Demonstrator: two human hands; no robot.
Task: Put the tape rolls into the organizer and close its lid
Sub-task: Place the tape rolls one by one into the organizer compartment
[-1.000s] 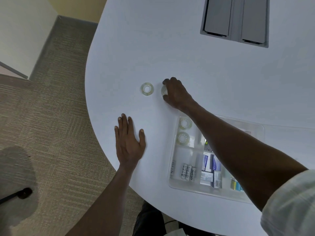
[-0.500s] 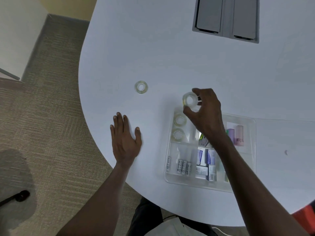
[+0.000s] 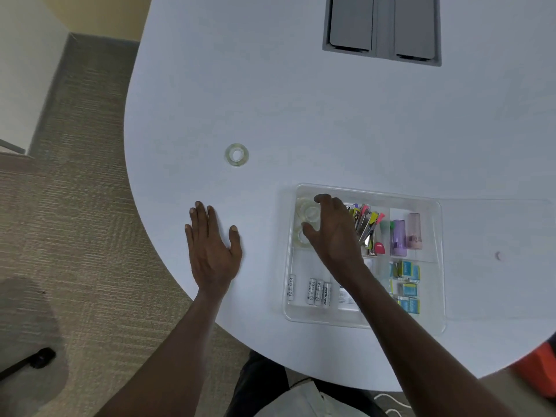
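Note:
A clear plastic organizer [image 3: 365,322] lies on the white table near its front edge. Its see-through lid [image 3: 496,230] is folded out flat to the right. My right hand [image 3: 334,236] reaches into the far left compartment, thumb and fingers curled around a clear tape roll [image 3: 311,213] set low in it. A second tape roll [image 3: 300,237] lies in the same compartment, partly hidden by my thumb. A third tape roll [image 3: 237,154] lies flat on the table, to the far left of the organizer. My left hand [image 3: 212,251] rests flat on the table, holding nothing.
Other compartments hold batteries [image 3: 316,291], coloured clips [image 3: 365,224], small blue boxes [image 3: 407,279] and two small bottles [image 3: 406,236]. A grey cable hatch [image 3: 382,28] is set into the far table top. The table's curved edge runs on the left, with carpet below.
My right hand picked a tape roll off the table, carried it right and down, and now has it inside the organizer's far left compartment. My left hand stayed flat.

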